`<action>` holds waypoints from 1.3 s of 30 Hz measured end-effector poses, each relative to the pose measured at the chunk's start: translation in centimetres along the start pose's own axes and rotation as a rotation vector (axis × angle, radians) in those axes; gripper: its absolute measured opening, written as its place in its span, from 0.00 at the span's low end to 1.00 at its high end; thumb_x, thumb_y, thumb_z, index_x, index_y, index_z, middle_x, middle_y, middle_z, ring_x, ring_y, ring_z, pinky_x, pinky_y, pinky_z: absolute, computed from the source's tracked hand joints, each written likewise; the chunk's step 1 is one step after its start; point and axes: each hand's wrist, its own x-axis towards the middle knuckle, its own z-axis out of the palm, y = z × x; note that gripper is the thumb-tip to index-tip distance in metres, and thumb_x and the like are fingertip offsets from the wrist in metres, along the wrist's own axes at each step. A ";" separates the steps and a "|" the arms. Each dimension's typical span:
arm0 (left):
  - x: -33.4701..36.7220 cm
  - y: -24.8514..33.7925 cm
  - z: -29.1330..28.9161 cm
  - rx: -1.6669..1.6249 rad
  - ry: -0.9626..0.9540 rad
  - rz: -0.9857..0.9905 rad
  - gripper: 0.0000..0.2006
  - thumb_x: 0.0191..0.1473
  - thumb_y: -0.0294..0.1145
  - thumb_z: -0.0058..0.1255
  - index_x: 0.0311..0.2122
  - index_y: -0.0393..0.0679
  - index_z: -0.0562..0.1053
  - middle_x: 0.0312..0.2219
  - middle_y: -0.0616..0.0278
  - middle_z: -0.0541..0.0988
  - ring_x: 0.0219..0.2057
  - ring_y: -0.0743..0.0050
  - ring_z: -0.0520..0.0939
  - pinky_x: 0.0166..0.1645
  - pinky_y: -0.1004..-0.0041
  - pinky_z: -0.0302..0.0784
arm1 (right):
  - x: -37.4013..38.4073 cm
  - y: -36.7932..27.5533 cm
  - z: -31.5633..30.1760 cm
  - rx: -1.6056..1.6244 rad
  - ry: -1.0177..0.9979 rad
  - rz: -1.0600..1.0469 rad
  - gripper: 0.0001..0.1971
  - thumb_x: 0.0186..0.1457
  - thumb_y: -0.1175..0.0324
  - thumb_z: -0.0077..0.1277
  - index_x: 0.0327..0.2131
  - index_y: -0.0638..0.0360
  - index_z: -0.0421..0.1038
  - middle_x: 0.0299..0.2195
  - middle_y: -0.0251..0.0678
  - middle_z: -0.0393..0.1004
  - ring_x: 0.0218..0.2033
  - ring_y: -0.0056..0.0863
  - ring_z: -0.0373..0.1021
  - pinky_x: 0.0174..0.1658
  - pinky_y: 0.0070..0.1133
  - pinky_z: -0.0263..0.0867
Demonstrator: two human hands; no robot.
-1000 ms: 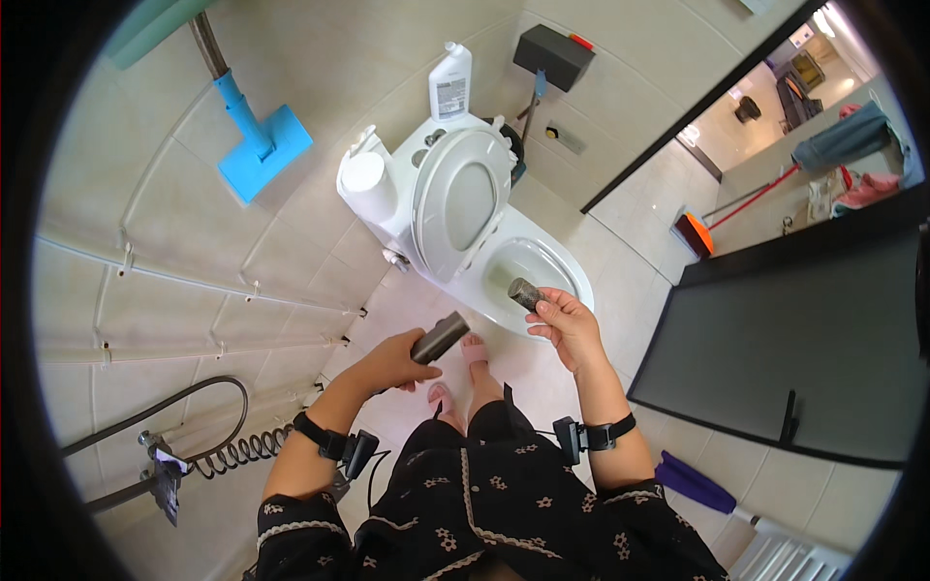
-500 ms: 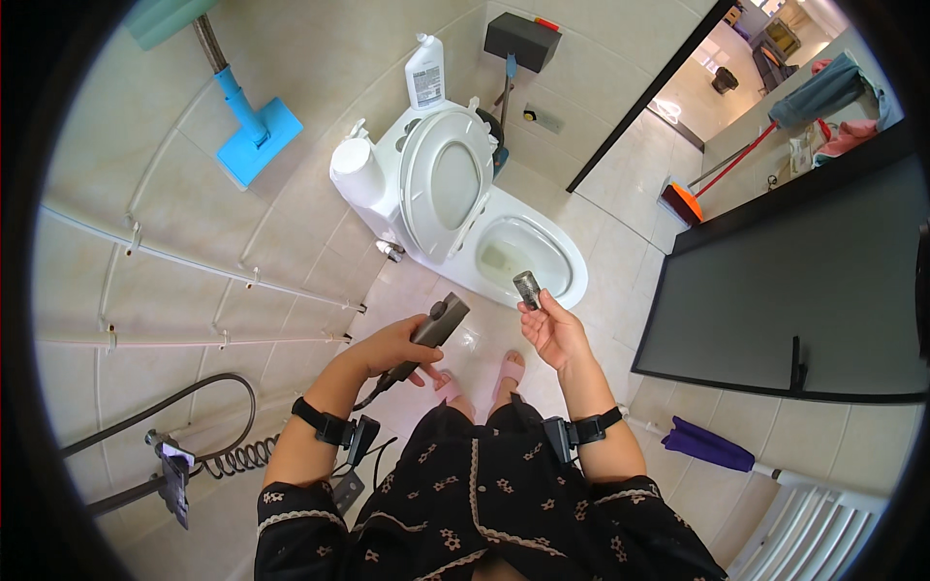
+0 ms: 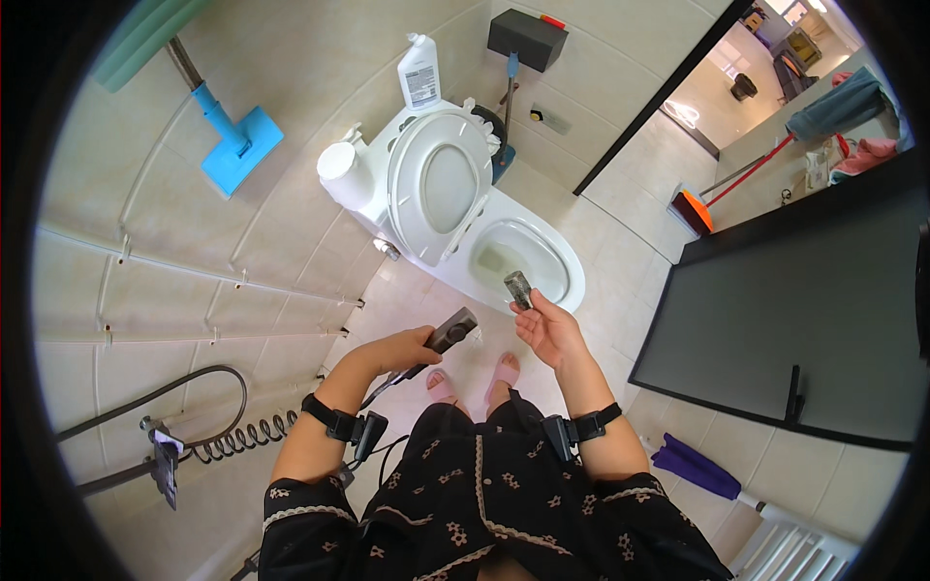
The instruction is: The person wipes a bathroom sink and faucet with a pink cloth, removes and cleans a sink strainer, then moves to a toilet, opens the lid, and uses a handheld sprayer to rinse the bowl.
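Note:
In my left hand is a dark grey handheld sprayer with a round knob near its head and a thin hose trailing back past my wrist. Fingers and thumb wrap its handle. My right hand, palm partly up, pinches a small speckled grey metallic-looking cylinder by its lower end. I cannot make out the cylinder's exact kind. It is held up in front of the near edge of the white toilet, whose lid is raised. The sprayer and the cylinder are apart.
A white bottle and a white round container stand at the toilet's back. A blue flat mop head leans left. Pipes and a coiled hose line the left wall; a dark door stands right.
My left hand has tilted the sprayer, so its head sits lower and slightly farther right. The cylinder in my right hand has shifted slightly left. The whole view has turned a little.

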 end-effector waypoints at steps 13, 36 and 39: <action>-1.8 2.6 1.4 0.262 0.360 0.003 0.25 0.40 0.44 0.60 0.40 0.39 0.68 0.24 0.57 0.74 0.26 0.65 0.77 0.29 0.70 0.74 | 2.3 -0.3 2.8 -0.204 0.053 0.003 0.17 0.53 0.57 0.50 0.39 0.60 0.67 0.33 0.36 0.72 0.29 0.22 0.69 0.31 0.20 0.67; 0.5 3.1 2.8 -0.462 -0.052 -0.062 0.26 0.54 0.57 0.39 0.32 0.40 0.72 0.16 0.63 0.72 0.14 0.78 0.72 0.18 0.79 0.68 | 2.0 0.7 4.7 -0.862 0.203 -0.626 0.17 0.53 0.64 0.50 0.43 0.63 0.64 0.31 0.35 0.70 0.24 0.18 0.66 0.22 0.15 0.64; 2.8 2.3 4.1 -0.478 0.020 -0.074 0.24 0.52 0.57 0.43 0.29 0.41 0.71 0.14 0.65 0.70 0.13 0.80 0.70 0.18 0.80 0.66 | 4.3 -2.1 -2.3 -0.577 0.326 -0.335 0.17 0.56 0.60 0.44 0.44 0.61 0.63 0.33 0.35 0.68 0.25 0.19 0.65 0.23 0.18 0.70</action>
